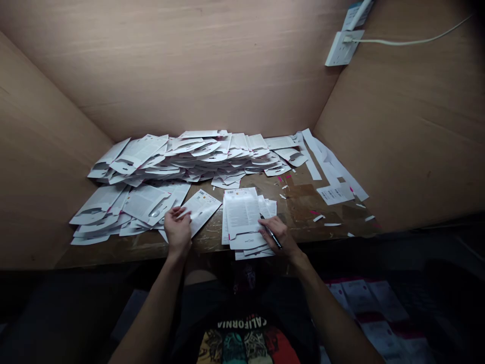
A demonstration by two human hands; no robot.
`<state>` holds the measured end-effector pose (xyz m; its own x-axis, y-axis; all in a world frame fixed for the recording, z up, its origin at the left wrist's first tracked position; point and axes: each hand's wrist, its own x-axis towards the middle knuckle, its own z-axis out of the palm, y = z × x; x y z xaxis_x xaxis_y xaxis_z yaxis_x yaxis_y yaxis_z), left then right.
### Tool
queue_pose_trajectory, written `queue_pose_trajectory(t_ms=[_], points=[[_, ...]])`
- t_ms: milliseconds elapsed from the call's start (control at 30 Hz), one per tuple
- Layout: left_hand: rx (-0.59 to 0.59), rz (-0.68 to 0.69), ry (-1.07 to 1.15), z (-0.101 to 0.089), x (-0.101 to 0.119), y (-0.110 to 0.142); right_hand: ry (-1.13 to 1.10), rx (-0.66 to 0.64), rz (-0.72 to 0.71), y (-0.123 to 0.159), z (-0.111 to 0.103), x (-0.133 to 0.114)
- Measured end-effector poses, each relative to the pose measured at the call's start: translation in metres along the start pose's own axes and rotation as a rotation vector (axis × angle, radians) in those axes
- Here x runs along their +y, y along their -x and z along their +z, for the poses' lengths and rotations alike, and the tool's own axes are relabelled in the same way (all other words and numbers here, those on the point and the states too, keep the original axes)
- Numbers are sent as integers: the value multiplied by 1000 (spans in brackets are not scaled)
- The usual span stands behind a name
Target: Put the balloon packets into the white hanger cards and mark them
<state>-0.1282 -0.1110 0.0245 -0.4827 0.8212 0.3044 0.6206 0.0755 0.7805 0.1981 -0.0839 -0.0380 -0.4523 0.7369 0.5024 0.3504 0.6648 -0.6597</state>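
My right hand [279,233] is closed around a black pen [273,238], whose upper end points toward the far side. It rests over the right edge of a small stack of white printed card sleeves [242,215] at the table's front. My left hand [178,228] has its fingers curled at the left edge of another white card sleeve [205,206], which lies at a slant beside that stack. Its fingertips are partly hidden, but they appear to pinch this sleeve. Left of the hand are more overlapping sleeves [146,205], with hang holes and folded flaps.
A long heap of white card sleeves [212,156] lines the back wall. Paper strips and a label sheet [335,193] lie at right, among small scraps. Wooden panels enclose three sides. A power socket [344,48] with a white cable hangs upper right. More packets [375,301] sit below, right.
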Motion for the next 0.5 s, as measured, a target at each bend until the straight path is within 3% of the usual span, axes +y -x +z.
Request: queue_pose_trajectory(t_ms=[33, 67, 133, 233, 367, 500], points=[[59, 16, -17, -7, -4, 6, -10, 10, 3, 1, 0, 0], [36, 52, -35, -10, -6, 14, -15, 33, 8, 1, 0, 0], [-194, 158, -61, -4, -4, 31, -1, 110, 36, 2, 1, 0], [-557, 313, -137, 22, 5, 48, 53, 198, 96, 3, 4, 1], [-730, 555, -368, 41, 12, 58, 76, 117, 68, 4, 1, -6], [-791, 708, -443, 33, 6, 72, 161, -100, -57, 16, -11, -22]])
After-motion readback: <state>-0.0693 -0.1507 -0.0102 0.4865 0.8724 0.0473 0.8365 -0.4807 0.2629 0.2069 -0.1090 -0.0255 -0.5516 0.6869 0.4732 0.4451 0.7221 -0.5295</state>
